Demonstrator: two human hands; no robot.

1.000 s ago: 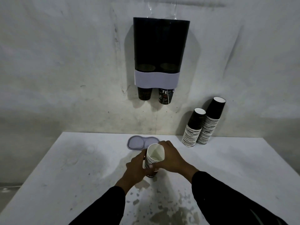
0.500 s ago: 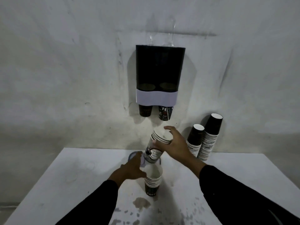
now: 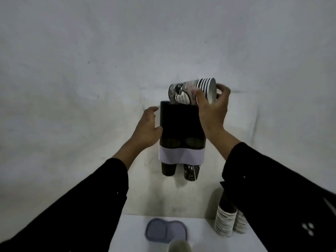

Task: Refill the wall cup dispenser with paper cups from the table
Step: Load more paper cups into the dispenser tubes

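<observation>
1. A rough pale plaster wall (image 3: 91,60) fills most of the view, with a white counter (image 3: 200,233) low at the bottom edge.
2. The dark wall dispenser (image 3: 179,128) hangs on that wall. It has a pale band across its lower part, and a cup bottom pokes out of each of its two chutes.
3. Its grey double lid (image 3: 166,230) lies flat on the counter, which leaves the dispenser's top open for loading.
4. The right hand (image 3: 211,110) has its grip closed around a short nested stack of cups (image 3: 192,90), fingers wrapped near the striped rim end.
5. The stack is in the air just above the dispenser's top edge, its lower side about level with that edge; whether it touches, I cannot tell.
6. Its long axis lies nearly horizontal. The closed bases point left and slightly down, and the open mouths point right toward the palm.
7. By my reading it is tipped this way so the bases go in first, matching the cups already hanging base-down below. It still has to swing upright over a chute.
8. The left hand (image 3: 147,128) presses open-palmed against the dispenser's left side with nothing in its grip, probably to steady the housing.
9. Two taller spare stacks (image 3: 229,220) lean at the wall on the right of the counter, within reach for later loads.
10. A single cup rim (image 3: 179,245) shows at the bottom edge.
</observation>
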